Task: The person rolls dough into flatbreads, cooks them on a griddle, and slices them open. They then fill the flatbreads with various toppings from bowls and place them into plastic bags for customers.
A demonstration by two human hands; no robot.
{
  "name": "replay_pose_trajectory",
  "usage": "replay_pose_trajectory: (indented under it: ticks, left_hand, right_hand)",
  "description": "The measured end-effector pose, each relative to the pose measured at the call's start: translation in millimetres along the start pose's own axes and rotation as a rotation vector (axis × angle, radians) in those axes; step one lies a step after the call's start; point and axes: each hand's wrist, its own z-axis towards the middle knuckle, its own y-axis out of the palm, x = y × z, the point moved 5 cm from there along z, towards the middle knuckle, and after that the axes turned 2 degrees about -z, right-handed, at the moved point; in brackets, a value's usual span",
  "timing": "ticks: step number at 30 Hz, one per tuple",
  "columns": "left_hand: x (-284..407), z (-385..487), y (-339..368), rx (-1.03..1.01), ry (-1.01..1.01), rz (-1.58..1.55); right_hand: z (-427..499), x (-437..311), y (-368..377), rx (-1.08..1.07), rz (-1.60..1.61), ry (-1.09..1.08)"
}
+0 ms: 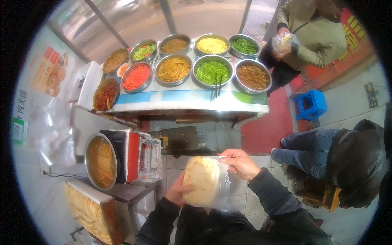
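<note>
A pale round flatbread [200,180] is gripped at its left edge by my left hand [177,190], the thumb lying over its face. My right hand [240,163] pinches the upper rim of a clear plastic bag [226,183] along the bread's right side. Part of the bread appears to be inside the bag; how far in, I cannot tell. Both hands are in front of my body, above the tiled floor. Beyond them stands a counter [190,102] with several metal bowls, among them chopped greens [212,72], shredded carrot [136,76] and a brown minced filling [253,77].
Left are a pan of noodles in broth [105,162], a box of stacked flatbreads [88,211] and hanging plastic bags [53,131]. Black chopsticks [217,85] lean in the greens. Right are a blue stool [310,105], a seated person [318,153] and a standing person [312,36] holding a bag.
</note>
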Motion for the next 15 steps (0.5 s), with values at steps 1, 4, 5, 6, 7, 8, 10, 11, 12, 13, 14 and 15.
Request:
replay_pose_trajectory:
  ticks: [1,4,5,6,7,8,10,11,12,13,14,15]
  left_hand:
    - [1,1,-7,0.018,0.034,-0.021]
    - [15,16,-34,0.077,0.070,-0.084]
    - [24,25,-45,0.096,0.073,-0.102]
    - [35,35,-55,0.113,0.094,-0.082]
    - [50,49,-66,0.132,0.117,-0.064]
    - [67,62,-79,0.158,0.144,-0.048]
    - [112,102,-95,0.042,0.272,0.000]
    - [132,123,-105,0.026,0.309,-0.014]
    - [150,142,-116,0.054,0.322,-0.056]
    - [165,161,-125,0.056,0.342,-0.097]
    - [180,185,-134,0.105,0.334,-0.118]
    - [196,208,-138,0.093,0.368,-0.132]
  right_hand:
    - [6,2,0,0.019,0.013,-0.008]
    - [24,7,-9,0.137,0.079,-0.102]
    - [29,11,-15,0.204,0.051,-0.073]
    - [33,14,-21,0.234,0.027,-0.055]
    - [37,16,-26,0.258,0.003,-0.058]
    - [40,20,-34,0.315,-0.053,-0.036]
    - [44,26,-46,0.414,-0.174,-0.011]
    - [45,30,-50,0.436,-0.149,0.010]
    - [46,36,-53,0.489,-0.189,0.061]
    - [48,40,-53,0.483,-0.182,0.074]
    - [50,45,-53,0.515,-0.191,0.121]
    - [52,48,-50,0.513,-0.199,0.136]
